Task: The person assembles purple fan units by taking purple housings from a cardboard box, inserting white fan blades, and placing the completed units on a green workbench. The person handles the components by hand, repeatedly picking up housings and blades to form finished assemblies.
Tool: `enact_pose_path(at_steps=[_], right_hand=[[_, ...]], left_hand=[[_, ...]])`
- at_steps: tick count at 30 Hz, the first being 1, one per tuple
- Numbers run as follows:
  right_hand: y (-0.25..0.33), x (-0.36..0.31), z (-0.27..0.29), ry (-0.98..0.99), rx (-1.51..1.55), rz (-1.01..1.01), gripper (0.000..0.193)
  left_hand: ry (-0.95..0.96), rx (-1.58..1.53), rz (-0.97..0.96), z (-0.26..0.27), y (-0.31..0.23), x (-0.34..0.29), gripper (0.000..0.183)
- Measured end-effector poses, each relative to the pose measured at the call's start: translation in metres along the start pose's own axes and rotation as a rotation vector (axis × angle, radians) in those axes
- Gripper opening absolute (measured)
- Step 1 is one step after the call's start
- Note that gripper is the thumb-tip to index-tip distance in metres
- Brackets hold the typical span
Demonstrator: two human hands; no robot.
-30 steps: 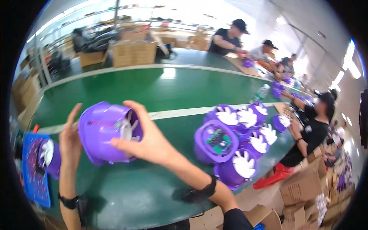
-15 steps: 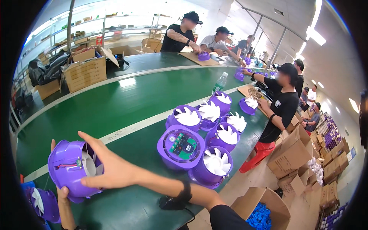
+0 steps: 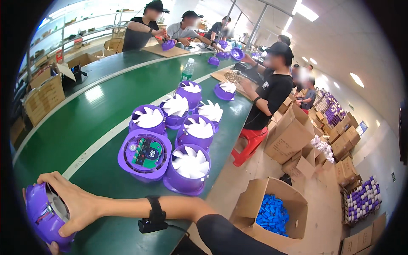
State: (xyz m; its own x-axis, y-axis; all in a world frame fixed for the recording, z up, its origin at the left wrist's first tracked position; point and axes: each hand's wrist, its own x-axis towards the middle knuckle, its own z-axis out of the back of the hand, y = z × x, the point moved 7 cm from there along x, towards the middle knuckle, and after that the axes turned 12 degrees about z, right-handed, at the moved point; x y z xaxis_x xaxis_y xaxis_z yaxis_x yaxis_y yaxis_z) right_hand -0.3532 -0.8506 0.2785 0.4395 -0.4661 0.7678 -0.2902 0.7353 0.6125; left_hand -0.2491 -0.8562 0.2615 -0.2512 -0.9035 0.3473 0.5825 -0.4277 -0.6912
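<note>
At the lower left, a purple fan housing (image 3: pixel 38 219) is tilted on its side between my hands. Thin wires and a small board show on its wall, and white shows inside its opening. My right hand (image 3: pixel 78 206) wraps over its rim, fingers on top and thumb lower down. Of my left hand (image 3: pixel 53 247) only a thumb tip underneath and a bit of finger at the far side show; it supports the housing. Nearby stands a purple housing with a green circuit board (image 3: pixel 146 153) facing up. Beside it are several purple housings with white fan blades (image 3: pixel 187 163).
A clear bottle with a green label (image 3: pixel 187 70) stands behind the housings on the green table (image 3: pixel 100 114). A carton of blue cylindrical parts (image 3: pixel 272 212) is on the right, near a red stool (image 3: pixel 250 144). Co-workers (image 3: pixel 272 85) handle purple parts along the table.
The view has swung right, so the table and housings sit farther left. My right hand, spread beside the housing before, now grips its rim. A co-worker at the right has raised a purple part.
</note>
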Motion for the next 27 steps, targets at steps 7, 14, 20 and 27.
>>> enact_pose_path(at_steps=[7,14,20,27], right_hand=[[0.012,0.005,0.026,0.041,-0.215,0.305,0.106],[0.063,0.025,0.013,0.492,-0.598,0.142,0.092],[0.045,-0.008,-0.007,0.838,-0.595,-0.195,0.082],[0.058,0.031,0.006,0.353,-0.252,0.127,0.055]], left_hand=[[-0.019,-0.086,0.016,0.036,0.012,-0.018,0.124],[0.111,-0.641,0.176,0.086,0.023,-0.035,0.090],[0.248,-0.255,0.269,0.076,0.026,-0.042,0.042],[0.377,0.066,0.065,0.056,-0.001,-0.064,0.093]])
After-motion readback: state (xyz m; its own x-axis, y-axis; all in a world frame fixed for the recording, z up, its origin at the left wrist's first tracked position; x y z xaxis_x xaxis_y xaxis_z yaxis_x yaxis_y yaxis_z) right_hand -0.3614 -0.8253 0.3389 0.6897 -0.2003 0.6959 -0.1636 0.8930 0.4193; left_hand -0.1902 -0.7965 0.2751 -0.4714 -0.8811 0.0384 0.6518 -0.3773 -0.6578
